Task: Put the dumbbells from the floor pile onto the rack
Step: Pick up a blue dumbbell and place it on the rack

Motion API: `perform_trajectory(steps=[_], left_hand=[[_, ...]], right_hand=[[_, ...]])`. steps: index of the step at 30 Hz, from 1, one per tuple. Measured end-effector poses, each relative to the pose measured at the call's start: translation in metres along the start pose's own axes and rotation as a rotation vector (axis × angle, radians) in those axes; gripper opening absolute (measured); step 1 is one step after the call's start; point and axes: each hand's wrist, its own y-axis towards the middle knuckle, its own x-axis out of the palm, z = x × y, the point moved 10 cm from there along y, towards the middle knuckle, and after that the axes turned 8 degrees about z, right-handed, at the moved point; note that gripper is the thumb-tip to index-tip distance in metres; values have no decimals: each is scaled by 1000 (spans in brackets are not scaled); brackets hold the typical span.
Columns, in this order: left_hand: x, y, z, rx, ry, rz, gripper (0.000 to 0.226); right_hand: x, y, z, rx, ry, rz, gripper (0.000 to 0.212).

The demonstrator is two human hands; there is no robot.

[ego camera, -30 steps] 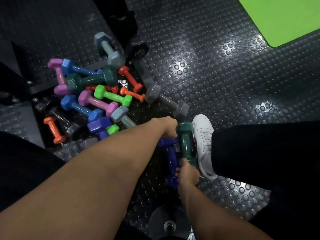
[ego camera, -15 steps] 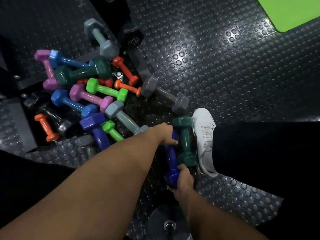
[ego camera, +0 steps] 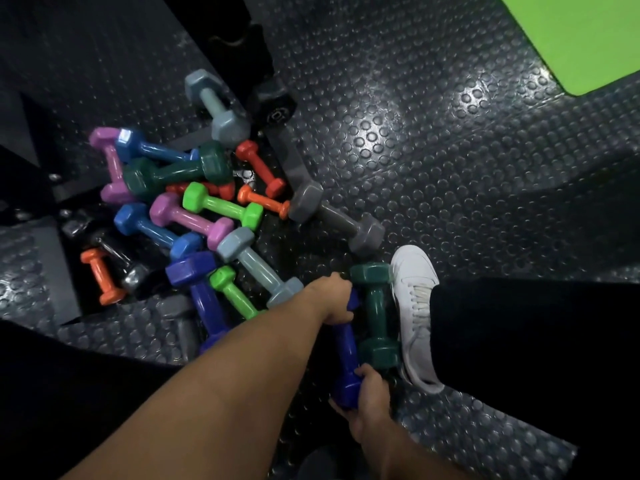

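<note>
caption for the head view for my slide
Both hands, left hand and right hand, grip a blue dumbbell beside a white shoe.

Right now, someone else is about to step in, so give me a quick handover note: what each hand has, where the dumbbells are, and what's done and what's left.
Left hand: grips the far end of the dark blue dumbbell.
Right hand: grips its near end.
That dumbbell lies low, beside the dark green dumbbell, which rests against the white shoe.
Floor pile: many coloured dumbbells on the floor, to the left.
Done: none seen on a rack; no rack clearly in view.
Left: lift this one, rack it, then the rest.
</note>
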Motion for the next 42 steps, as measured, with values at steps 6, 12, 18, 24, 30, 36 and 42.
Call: perform_trajectory(steps=[6, 12, 18, 24, 30, 36, 42], left_hand=[[-2, -2, 0, -6, -3, 13, 51], [-2, -6, -6, -32, -40, 21, 50], [-15, -13, -6, -38, -32, 23, 48], [-28, -19, -9, -52, 34, 5, 44], [-55, -31, -19, -68, 109, 26, 35], [-83, -46, -23, -59, 119, 90, 34], [-103, -53, -26, -49, 117, 129, 36]], right_hand=[[-2, 4, -1, -22, -35, 17, 42], [-4, 2, -8, -54, -81, 53, 43], [-3, -3, -12, -58, -101, 17, 42], [9, -15, -13, -48, -122, -49, 35], [26, 13, -1, -78, -209, -60, 50], [26, -73, -35, -135, -158, -7, 27], [36, -84, -30, -146, -116, -86, 38]])
